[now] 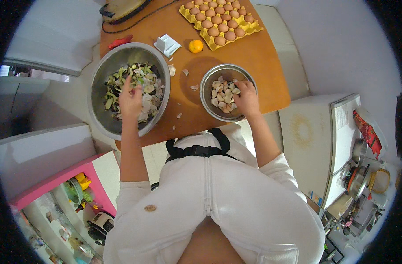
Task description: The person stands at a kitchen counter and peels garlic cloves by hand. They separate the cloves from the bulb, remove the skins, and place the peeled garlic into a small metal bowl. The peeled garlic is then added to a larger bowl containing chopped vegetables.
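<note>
A large steel basin (98,110) stands at the left of the wooden table, holding green and dark vegetable peelings (116,82) and pale garlic skins (149,104). My left hand (131,99) is over this basin, fingers partly extended; whether something small is in it cannot be made out. Nearer the table's right side is a smaller steel bowl (206,107) with many garlic cloves (224,94). My right hand (247,99) reaches into that bowl at its right side, fingertips at the cloves; its grip is partly hidden. A piece of garlic (171,70) lies beside the basin's right rim.
On the wooden table (270,76) are a yellow egg tray (253,27) full of brown eggs, an orange citrus fruit (195,46), a white plastic item (168,45), a red item (121,42), a cable (134,26) and scattered skins. A white fridge (306,128) stands at the right.
</note>
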